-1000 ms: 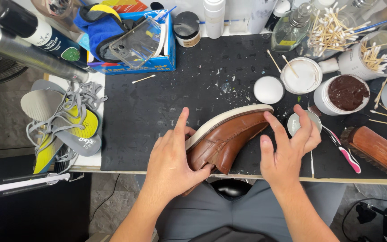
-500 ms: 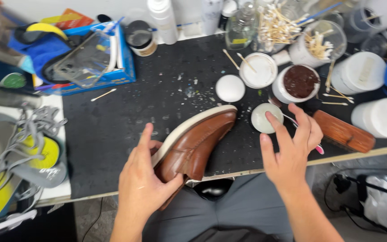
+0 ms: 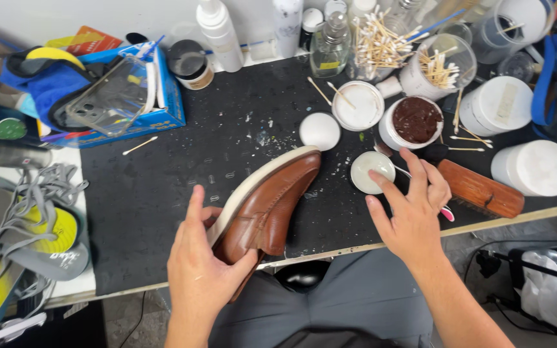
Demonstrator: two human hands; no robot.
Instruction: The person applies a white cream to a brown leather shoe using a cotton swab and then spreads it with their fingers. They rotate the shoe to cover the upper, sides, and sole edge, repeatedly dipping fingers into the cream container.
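Black speckled bench mat (image 3: 162, 187) fills most of the view, cluttered along the back edge, white wall behind.

Largest items first: grey-and-yellow sneaker (image 3: 20, 238) parked off the mat at far left, laces loose. Blue box (image 3: 162, 106) at back left holds a clear phone case, likely just stowed out of the way. Brown leather shoe (image 3: 269, 203) sits mid-mat, tipped on its side, white sole facing left, toe pointing up and away. That tilt puts the upper on the side facing the right hand.

White tubs (image 3: 536, 167) grouped at right, within reach. Wooden brush (image 3: 481, 188) lies flat just right of the right hand. Open jar of brown polish (image 3: 416, 121) behind it, lid off. Cup of cotton swabs (image 3: 443, 64) at the back; loose swabs scattered around.

Small round tin (image 3: 370, 171) of pale paste sits just right of the shoe's toe.

Left hand (image 3: 204, 264): wrapped around the shoe's heel end, thumb under the upper, fingers along the sole edge, propping the shoe at its tilt. Wrist comes in from the bottom edge.

Right hand (image 3: 414, 209): fingers spread, not holding anything I can confirm. Index fingertip on or just over the tin's rim, can't tell if touching. Pink handle tip shows under the palm edge.
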